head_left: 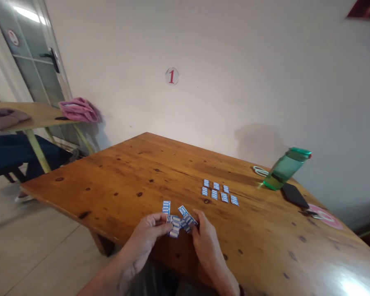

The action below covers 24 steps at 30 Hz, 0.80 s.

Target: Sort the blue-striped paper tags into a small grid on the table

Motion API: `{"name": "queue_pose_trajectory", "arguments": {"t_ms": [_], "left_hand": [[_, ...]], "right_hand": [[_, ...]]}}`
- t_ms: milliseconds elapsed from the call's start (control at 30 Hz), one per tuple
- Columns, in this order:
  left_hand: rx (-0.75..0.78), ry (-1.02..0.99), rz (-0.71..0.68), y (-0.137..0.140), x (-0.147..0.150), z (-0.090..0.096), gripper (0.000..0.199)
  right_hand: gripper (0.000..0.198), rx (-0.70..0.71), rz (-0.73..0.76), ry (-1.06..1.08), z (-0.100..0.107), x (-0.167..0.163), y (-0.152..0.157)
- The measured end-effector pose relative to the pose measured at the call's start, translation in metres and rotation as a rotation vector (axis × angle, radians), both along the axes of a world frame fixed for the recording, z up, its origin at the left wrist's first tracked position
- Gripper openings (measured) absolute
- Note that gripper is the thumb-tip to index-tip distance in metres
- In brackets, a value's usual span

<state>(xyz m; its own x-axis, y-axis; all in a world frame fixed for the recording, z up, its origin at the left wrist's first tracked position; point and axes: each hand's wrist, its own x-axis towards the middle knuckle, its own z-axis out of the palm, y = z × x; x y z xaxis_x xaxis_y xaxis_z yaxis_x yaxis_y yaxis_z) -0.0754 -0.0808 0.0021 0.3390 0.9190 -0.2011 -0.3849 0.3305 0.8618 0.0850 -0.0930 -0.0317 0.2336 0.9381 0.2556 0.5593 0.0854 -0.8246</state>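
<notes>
My left hand [149,230] pinches small blue-and-white cards [174,227] between thumb and fingers, close to the table's near edge. My right hand [205,234] grips more of these cards [187,218], fanned at an angle and overlapping those at the left. Just beyond the left fingertips is another blue-and-white card [166,206]; its lower end is hidden, and I cannot tell whether it lies on the table or is held. Several similar cards [214,194] lie in two short rows on the wooden table [126,176], ahead and to the right. Their print is too small to read.
To the right stand a green bottle [286,168], a black phone-like slab [294,195], a pink-and-white disc [328,218] and a coiled white cable [260,171]. A wall runs behind the table. At left, pink cloth [79,109] rests on another table, with a seated person's legs [33,152] below.
</notes>
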Motion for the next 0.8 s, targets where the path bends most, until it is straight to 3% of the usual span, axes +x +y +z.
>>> {"name": "queue_pose_trajectory", "arguments": {"t_ms": [167,333,533,800], "left_hand": [[0.011,-0.107,0.186,0.031,-0.002,0.010,0.024],[0.013,0.035,0.136,0.049,0.015,0.005,0.020],[0.012,0.074,0.105,0.065,0.042,0.018,0.018],[0.075,0.105,0.127,0.101,0.090,0.018,0.013]], "right_hand": [[0.007,-0.039,0.042,0.213,0.020,0.025,0.021],[0.025,-0.185,0.112,0.560,0.046,0.043,0.040],[0.022,-0.139,0.186,0.540,0.063,0.053,0.057],[0.024,0.022,0.256,0.525,0.052,0.081,0.076]]}}
